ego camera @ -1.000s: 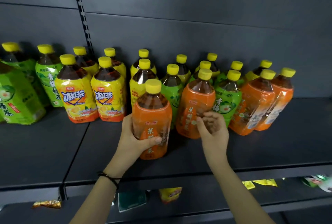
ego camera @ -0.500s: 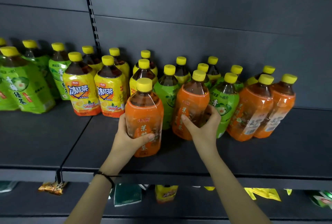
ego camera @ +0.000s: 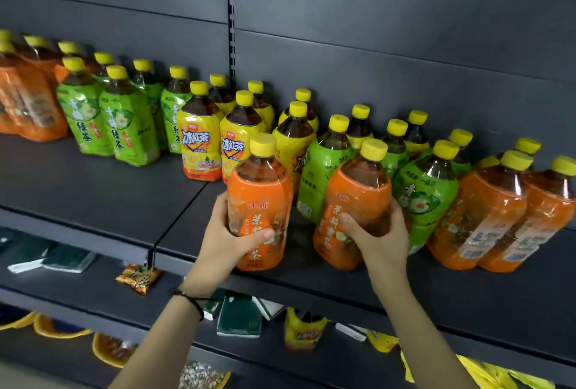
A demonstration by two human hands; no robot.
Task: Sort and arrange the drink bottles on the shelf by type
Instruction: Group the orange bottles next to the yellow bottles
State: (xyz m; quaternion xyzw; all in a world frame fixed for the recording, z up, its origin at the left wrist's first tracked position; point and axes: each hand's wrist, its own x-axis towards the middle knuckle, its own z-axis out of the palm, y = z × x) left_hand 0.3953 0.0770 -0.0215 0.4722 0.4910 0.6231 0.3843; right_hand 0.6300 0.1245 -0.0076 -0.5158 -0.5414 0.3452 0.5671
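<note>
My left hand (ego camera: pixel 226 240) grips an orange-labelled tea bottle (ego camera: pixel 260 198) with a yellow cap, held upright near the front of the dark shelf (ego camera: pixel 124 198). My right hand (ego camera: pixel 378 239) grips a second orange bottle (ego camera: pixel 355 198), tilted slightly right. Behind them stand yellow-labelled bottles (ego camera: pixel 199 142) and green-labelled bottles (ego camera: pixel 425 198), mixed together. Two more orange bottles (ego camera: pixel 486 217) lean at the right. Grouped green bottles (ego camera: pixel 124 127) and an orange pack (ego camera: pixel 28 102) stand at the far left.
The shelf's front left part (ego camera: pixel 78 183) is bare. A slotted upright (ego camera: pixel 230 14) runs up the back panel. Lower shelves hold snack packets (ego camera: pixel 138 278), dark green boxes (ego camera: pixel 240 317) and yellow bags (ego camera: pixel 304 331).
My right hand has closed fully round the second orange bottle and drawn it forward. The view has swung left, showing more bottles on the left; my left hand keeps its bottle.
</note>
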